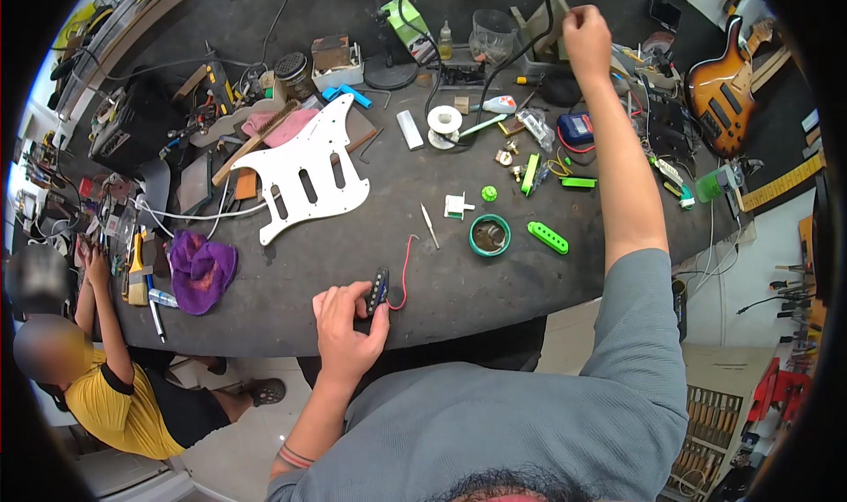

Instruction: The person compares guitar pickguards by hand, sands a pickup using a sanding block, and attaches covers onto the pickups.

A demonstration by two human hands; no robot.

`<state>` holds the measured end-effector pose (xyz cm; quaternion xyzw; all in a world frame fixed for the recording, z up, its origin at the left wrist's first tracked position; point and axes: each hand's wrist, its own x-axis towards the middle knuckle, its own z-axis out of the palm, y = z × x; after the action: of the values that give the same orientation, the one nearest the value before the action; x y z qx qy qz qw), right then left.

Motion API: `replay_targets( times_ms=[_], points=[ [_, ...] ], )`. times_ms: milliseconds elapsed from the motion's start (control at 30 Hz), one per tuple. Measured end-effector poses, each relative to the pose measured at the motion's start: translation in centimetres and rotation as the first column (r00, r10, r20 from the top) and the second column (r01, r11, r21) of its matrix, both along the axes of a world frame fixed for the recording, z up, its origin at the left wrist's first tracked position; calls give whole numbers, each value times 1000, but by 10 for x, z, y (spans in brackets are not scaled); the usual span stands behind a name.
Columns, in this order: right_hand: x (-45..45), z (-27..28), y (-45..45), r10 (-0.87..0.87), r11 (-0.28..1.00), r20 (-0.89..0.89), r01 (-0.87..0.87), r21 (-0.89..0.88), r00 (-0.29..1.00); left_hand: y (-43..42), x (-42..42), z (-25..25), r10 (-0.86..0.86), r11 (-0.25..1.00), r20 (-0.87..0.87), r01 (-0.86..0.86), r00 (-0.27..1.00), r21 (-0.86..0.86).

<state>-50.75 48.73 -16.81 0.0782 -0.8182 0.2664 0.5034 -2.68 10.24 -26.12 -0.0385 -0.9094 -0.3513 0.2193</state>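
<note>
My left hand (346, 330) pinches a black single-coil guitar pickup (379, 288) between thumb and fingers at the bench's near edge. A red wire (406, 268) trails from its right side. My right arm reaches far across the bench; my right hand (588, 39) has its fingers curled closed beside a greyish, upright panel (549, 26). What those fingers hold, if anything, I cannot make out. Between the hands lie a green-rimmed round dish (490, 236), a bright green pickup cover (548, 237), a slim white pointed tool (430, 226) and a white switch-like part (457, 206).
A white pickguard (331, 189) lies left of centre, near a purple cloth (201, 273). A wire spool (444, 124) and a blue meter (576, 129) stand farther back. A sunburst guitar body (719, 92) is at right. Another person in a yellow shirt (110, 409) sits at left.
</note>
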Motion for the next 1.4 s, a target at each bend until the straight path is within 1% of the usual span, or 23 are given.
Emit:
replay_targets(
  times_ms=[133, 167, 200, 233, 267, 300, 333, 400, 433, 467, 500, 567, 633, 667, 700, 733, 800, 833, 933, 967, 1100, 1233, 1400],
  points=[
    [41, 19, 32, -29, 998, -183, 40, 54, 983, -4, 0, -3, -7, 1000, -2, 7, 1000, 26],
    [86, 32, 18, 15, 993, -108, -27, -114, 994, -5, 0, -2, -9, 999, 2, 9, 1000, 45],
    [113, 34, 29, -46, 999, -142, 44, -16, 989, -6, 4, -2, -13, 998, 5, 12, 1000, 62],
    [139, 32, 42, 96, 975, -1, -94, -202, 995, -8, 7, -5, 2, 994, 7, -3, 1000, 109],
    [172, 29, 43, 196, 935, -54, -204, -290, 979, -9, 7, -6, 15, 988, -10, -13, 1000, 152],
    [214, 31, 38, 272, 888, 10, -247, -388, 962, -12, 6, -8, 24, 981, -26, -19, 999, 196],
    [252, 27, 33, 380, 818, -25, -349, -458, 924, -17, 6, -9, 16, 922, -26, -4, 1000, 388],
    [339, 20, -18, 458, 750, 25, -371, -547, 889, -26, 6, -11, 4, 695, -39, 25, 999, 718],
    [374, 9, -42, 505, 738, 65, -392, -549, 860, -33, 10, -5, -28, 780, -156, 119, 987, 614],
    [404, 0, -69, 553, 794, 185, -448, -411, 812, -29, 14, 15, -136, 860, -225, 228, 965, 457],
    [430, -7, -101, 747, 632, 192, -590, -503, 636, -20, 18, 41, -256, 901, -274, 331, 927, 280],
    [469, -29, -152, 899, 410, 180, -627, -663, 398, -7, 28, 65, -385, 910, -166, 404, 908, 99],
    [487, -48, -181, 958, 278, 172, -588, -760, 231, -11, 38, 60, -405, 912, -9, 405, 914, 64],
    [490, -59, -194, 977, 189, 93, -571, -799, 192, -16, 45, 49, -395, 913, 70, 383, 916, 139],
    [487, -69, -196, 965, 257, 176, -582, -772, 192, -24, 49, 42, -387, 912, 147, 354, 910, 209],
    [480, -74, -200, 946, 324, 260, -590, -739, 194, -38, 53, 42, -363, 929, 146, 345, 920, 130],
    [465, -64, -205, 615, 739, 555, -655, -157, 561, -68, 62, 38, -212, 976, 115, 205, 970, 76],
    [462, -69, -210, 503, 799, 629, -596, -79, 592, -82, 65, 34, -179, 979, 99, 168, 979, 116],
    [441, -92, -223, 437, 763, 550, -617, 192, 712, -108, 66, 31, -174, 981, 98, 163, 980, 106],
    [435, -98, -224, 430, 742, 581, -637, 208, 691, -113, 65, 31, -192, 978, 130, 179, 973, 105],
    [420, -99, -218, 484, 673, 625, -717, 181, 612, -120, 55, 27, -252, 968, 164, 248, 954, 42],
    [410, -89, -203, 556, 481, 707, -863, 156, 437, -108, 39, 28, -354, 924, 146, 370, 924, -102],
    [406, -92, -197, 617, 443, 717, -896, 23, 324, -82, 20, 26, -496, 814, 136, 514, 858, -271]
  ],
)
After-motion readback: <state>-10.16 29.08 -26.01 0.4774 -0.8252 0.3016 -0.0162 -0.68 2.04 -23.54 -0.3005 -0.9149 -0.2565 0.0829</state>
